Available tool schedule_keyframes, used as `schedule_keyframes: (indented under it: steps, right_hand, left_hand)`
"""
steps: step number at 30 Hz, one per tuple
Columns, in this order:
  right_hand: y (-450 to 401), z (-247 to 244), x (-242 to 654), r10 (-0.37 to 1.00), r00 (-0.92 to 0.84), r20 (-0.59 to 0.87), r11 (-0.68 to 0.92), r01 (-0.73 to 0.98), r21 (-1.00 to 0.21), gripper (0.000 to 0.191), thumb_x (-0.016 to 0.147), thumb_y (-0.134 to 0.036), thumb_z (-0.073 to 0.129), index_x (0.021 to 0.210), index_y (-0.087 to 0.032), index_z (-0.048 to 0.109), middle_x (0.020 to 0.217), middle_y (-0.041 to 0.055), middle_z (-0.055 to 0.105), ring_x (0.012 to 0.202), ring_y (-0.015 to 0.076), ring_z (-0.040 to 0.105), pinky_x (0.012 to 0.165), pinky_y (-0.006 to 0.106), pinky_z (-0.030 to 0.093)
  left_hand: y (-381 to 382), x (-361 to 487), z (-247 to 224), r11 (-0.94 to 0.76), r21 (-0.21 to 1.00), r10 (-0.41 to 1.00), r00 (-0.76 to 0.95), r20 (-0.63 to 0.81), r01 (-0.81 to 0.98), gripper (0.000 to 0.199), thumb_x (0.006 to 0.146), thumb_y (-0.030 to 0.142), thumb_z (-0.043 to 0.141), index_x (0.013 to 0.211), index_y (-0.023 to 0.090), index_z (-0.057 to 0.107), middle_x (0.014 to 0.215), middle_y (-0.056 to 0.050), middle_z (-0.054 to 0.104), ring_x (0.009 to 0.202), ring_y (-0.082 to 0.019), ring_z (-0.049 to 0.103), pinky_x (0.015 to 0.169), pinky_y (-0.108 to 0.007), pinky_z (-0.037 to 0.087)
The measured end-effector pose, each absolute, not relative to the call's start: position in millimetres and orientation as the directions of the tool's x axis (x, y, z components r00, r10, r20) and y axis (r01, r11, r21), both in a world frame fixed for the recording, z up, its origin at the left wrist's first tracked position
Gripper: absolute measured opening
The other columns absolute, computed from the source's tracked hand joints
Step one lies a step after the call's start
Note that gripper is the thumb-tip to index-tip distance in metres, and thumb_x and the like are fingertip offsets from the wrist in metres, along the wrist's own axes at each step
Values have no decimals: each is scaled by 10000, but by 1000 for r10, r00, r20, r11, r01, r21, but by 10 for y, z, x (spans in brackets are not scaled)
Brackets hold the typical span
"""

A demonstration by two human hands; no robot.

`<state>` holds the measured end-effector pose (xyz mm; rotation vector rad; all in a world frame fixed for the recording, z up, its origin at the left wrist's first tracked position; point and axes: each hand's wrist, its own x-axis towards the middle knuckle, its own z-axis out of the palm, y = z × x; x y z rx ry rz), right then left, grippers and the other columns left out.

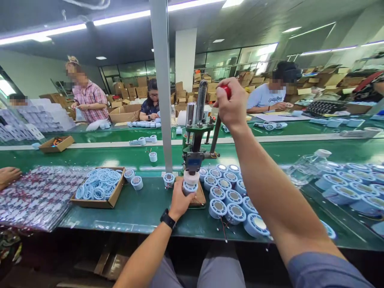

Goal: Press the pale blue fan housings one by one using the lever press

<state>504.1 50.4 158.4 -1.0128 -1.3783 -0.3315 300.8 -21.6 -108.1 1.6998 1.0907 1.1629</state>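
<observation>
My right hand (232,102) is wrapped round the red knob (225,91) atop the lever of a green hand press (195,140). Below the press head, my left hand (180,200) grips a light-blue round fan housing (190,187) on the brown base plate (200,198). A white round pad (191,177) under the ram sits against the top of that housing. Right of the base stand several blue round housings (224,184) with grey discs in their tops, some trailing thin wires. Two more housings (137,183) stand to the left.
A cardboard tray (115,202) holds light-blue rings (100,184). Left of it lies a stack of wired parts (33,198), with another person's hand (9,176) beside it. A metal post (163,88) rises behind the press. A plastic bottle (309,168) lies at right. Co-workers sit and stand across the green bench.
</observation>
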Motion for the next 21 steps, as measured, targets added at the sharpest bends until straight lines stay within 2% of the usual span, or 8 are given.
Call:
schedule_keyframes:
  steps: [3,7,9,11,13,15,18,21]
  right_hand:
    - [731,1632,5129,341,196,919,541,759,-363,251,973,-335,412,1020,-160,585,944,71,612,936,194,612,905,387,500]
    - [614,1469,5162,304,132,944,581,760,-293,305,941,-325,456,1185,-184,571,1112,82,606,998,204,594,945,410,491]
    - [569,1425,5144,284,158,946,590,749,-302,314,940,-308,448,1210,-187,555,1152,88,586,1041,212,586,980,430,477]
    - [582,1418,5112,267,199,943,592,739,-323,304,937,-287,437,1199,-184,552,1147,90,578,1062,218,581,1001,446,464]
    - [630,1421,5074,243,224,944,589,739,-326,298,926,-270,429,1179,-176,557,1122,88,578,1056,220,580,989,450,467]
    - [685,1413,5038,203,240,949,586,747,-314,295,918,-263,417,1158,-168,560,1097,89,576,1040,218,578,967,446,475]
    - [740,1385,5001,147,274,950,572,761,-308,296,926,-270,387,1148,-165,552,1080,90,561,1009,209,573,938,437,483]
    - [751,1368,4991,127,275,953,562,772,-297,296,930,-285,383,1146,-172,550,1078,88,559,998,205,566,920,428,483]
  left_hand:
    - [-447,2664,-1120,-333,861,943,125,309,385,578,706,177,733,1265,218,591,1179,-84,598,1142,-246,565,1051,-402,426]
    - [-427,2127,-1233,-194,794,945,-108,310,577,494,747,228,694,1233,207,612,1178,-93,610,1122,-264,570,1034,-435,437]
    - [-305,1947,-1243,-155,755,941,-138,309,637,496,751,227,683,1238,174,607,1193,-112,604,1134,-265,579,1033,-424,441]
    - [-157,1834,-1190,-156,708,958,-70,278,689,546,757,233,686,1284,139,578,1178,-127,623,1102,-255,612,1004,-392,465]
    - [28,1770,-1060,-178,632,974,46,220,754,562,815,288,655,1335,109,537,1107,-130,674,966,-234,668,905,-358,517]
    - [293,1762,-860,-219,497,971,135,200,839,499,935,339,507,1370,93,503,1047,-133,707,876,-220,687,834,-349,539]
    - [871,1894,-534,-263,314,951,189,246,912,451,1014,253,291,1399,99,470,1156,-169,677,1079,-243,641,955,-400,497]
    - [1471,2137,-346,-339,236,934,296,200,911,452,970,173,424,1417,117,455,1338,-197,570,1257,-269,532,1067,-432,424]
